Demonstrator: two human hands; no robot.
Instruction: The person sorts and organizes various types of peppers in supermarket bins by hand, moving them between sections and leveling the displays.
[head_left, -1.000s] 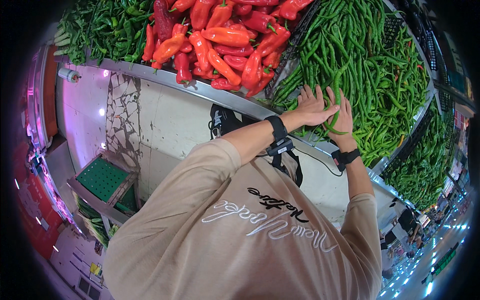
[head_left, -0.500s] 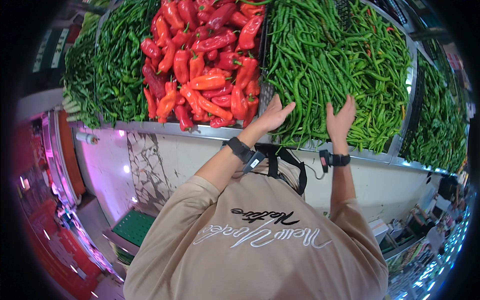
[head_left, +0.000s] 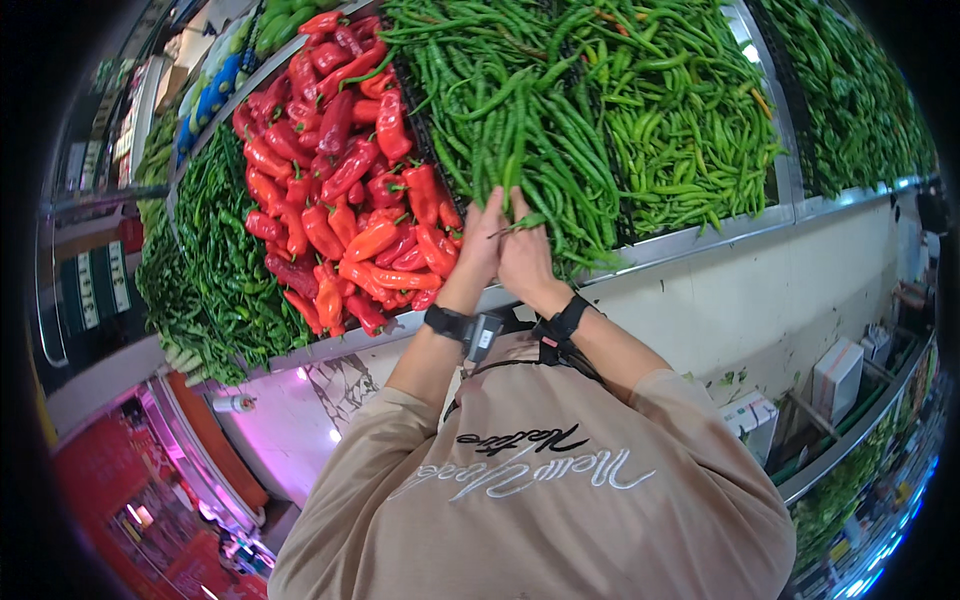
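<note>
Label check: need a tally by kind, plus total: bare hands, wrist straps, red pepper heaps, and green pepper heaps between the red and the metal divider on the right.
Hands: 2
Wrist straps: 2
Red pepper heap: 1
Green pepper heaps: 2
Total: 7

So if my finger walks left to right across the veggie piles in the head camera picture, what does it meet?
Dark green vegetables on the left → red peppers → long green peppers → smaller light green peppers → another dark green pile.
</note>
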